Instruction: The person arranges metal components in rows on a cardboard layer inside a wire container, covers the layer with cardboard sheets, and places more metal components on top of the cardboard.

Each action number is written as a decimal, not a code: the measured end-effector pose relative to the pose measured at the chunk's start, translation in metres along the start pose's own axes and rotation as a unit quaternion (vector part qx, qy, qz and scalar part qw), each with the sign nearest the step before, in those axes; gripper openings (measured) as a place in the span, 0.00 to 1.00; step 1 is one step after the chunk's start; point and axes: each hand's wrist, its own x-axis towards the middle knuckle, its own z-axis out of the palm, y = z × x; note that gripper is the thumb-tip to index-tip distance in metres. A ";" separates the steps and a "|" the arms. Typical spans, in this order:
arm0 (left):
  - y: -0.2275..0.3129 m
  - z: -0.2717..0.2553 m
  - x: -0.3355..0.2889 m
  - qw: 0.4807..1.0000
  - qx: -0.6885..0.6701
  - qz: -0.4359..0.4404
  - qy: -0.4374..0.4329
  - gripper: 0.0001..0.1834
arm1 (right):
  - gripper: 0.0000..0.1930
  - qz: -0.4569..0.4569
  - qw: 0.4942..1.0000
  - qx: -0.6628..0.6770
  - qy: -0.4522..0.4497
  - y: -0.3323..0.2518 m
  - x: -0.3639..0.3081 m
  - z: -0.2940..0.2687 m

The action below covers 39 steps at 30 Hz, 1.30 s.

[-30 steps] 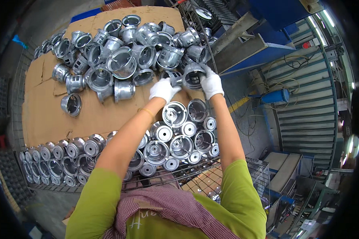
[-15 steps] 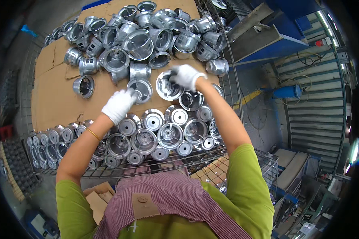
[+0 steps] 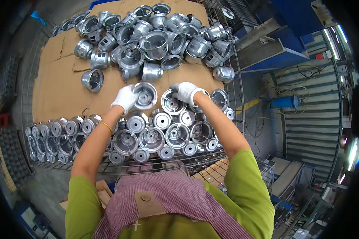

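Observation:
My left hand (image 3: 125, 98), in a white glove, is closed on the rim of a shiny metal housing (image 3: 145, 96), a round cup shape whose open mouth faces me. To its right my right hand (image 3: 187, 93), gloved too, grips the upper edge of a second metal housing (image 3: 173, 104). This one sits just above the stacked rows, mouth toward me. Right below both hands lie neat rows of like housings (image 3: 151, 139), some with the wide mouth facing me and some with the small holed end. The fingertips of both hands are partly hidden behind the rims.
A loose heap of metal housings (image 3: 154, 44) covers the far part of the brown cardboard (image 3: 60, 95). One single housing (image 3: 92, 81) lies apart at the left. A wire rack edge (image 3: 240, 95) runs along the right side, and wire mesh (image 3: 127, 168) along the front.
My right hand has brought its housing down against the stacked rows. The left hand's housing has turned more toward me. The whole view has shifted slightly.

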 end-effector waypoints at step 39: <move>0.042 0.023 0.066 0.997 0.016 -0.068 0.027 0.23 | 0.32 0.303 0.914 0.217 0.158 0.144 -0.063 -0.052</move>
